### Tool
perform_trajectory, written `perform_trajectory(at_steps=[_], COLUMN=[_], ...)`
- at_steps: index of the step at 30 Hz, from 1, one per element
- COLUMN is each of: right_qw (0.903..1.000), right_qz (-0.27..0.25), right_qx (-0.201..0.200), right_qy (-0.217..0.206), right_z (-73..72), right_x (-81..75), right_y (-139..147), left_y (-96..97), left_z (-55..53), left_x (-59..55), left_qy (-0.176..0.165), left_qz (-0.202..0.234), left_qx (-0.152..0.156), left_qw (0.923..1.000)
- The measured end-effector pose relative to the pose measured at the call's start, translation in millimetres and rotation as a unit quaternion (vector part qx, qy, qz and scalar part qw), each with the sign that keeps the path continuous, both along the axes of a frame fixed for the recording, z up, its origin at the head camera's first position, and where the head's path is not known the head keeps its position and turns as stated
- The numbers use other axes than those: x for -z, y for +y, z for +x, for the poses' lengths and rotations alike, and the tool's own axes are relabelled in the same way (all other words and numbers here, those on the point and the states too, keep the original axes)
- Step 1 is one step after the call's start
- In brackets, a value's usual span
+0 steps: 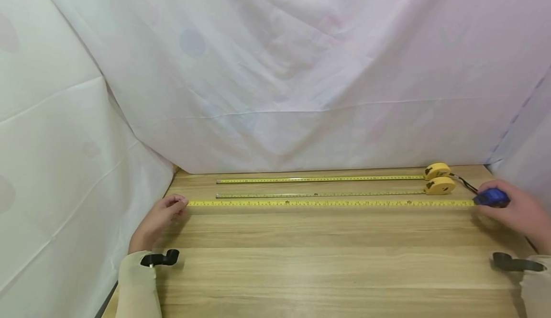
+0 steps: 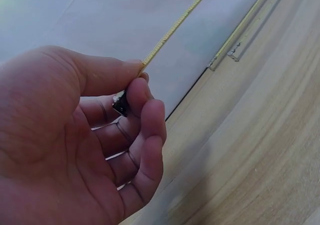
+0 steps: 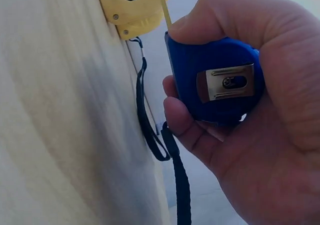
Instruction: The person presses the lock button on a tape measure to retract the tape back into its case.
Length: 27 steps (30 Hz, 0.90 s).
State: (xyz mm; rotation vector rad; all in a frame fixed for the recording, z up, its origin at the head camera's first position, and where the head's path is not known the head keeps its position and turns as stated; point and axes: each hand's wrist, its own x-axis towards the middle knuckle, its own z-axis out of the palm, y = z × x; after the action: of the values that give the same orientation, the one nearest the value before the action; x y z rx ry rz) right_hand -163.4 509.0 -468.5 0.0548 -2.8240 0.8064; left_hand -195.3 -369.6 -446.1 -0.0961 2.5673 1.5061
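A blue tape measure (image 3: 185, 70) with a metal belt clip sits in my right hand (image 1: 518, 205), fingers and thumb gripping its case. Its yellow blade (image 1: 344, 203) runs out leftward across the table, held a little above the surface. At the far end my left hand (image 1: 165, 210) pinches the blade's tip between thumb and fingers; the dark end hook (image 2: 120, 104) pokes out below the thumb in the left wrist view. Behind this blade lie two yellow tape measures, one at the back (image 1: 437, 170) and one nearer (image 1: 440, 186), both with blades extended to the left.
The wooden table (image 1: 301, 265) stretches in front of the tapes. White cloth (image 1: 275, 69) hangs behind it and along both sides. A black wrist strap (image 3: 145, 110) lies by the yellow cases; another dark strap (image 3: 181, 190) hangs beneath the right hand.
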Motion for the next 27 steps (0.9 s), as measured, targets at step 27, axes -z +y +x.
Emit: perform_trajectory(at_steps=[27], right_qw=[0.9785], right_qz=[-0.198], right_qx=[0.034], right_qy=[0.048], right_z=[13.7], right_x=[-17.4], right_y=[-23.9], left_y=[-1.7], left_z=[0.6], left_x=[-11.7], left_qy=[0.054], left_qz=[0.252], left_qx=[-0.072], left_qw=[0.9634])
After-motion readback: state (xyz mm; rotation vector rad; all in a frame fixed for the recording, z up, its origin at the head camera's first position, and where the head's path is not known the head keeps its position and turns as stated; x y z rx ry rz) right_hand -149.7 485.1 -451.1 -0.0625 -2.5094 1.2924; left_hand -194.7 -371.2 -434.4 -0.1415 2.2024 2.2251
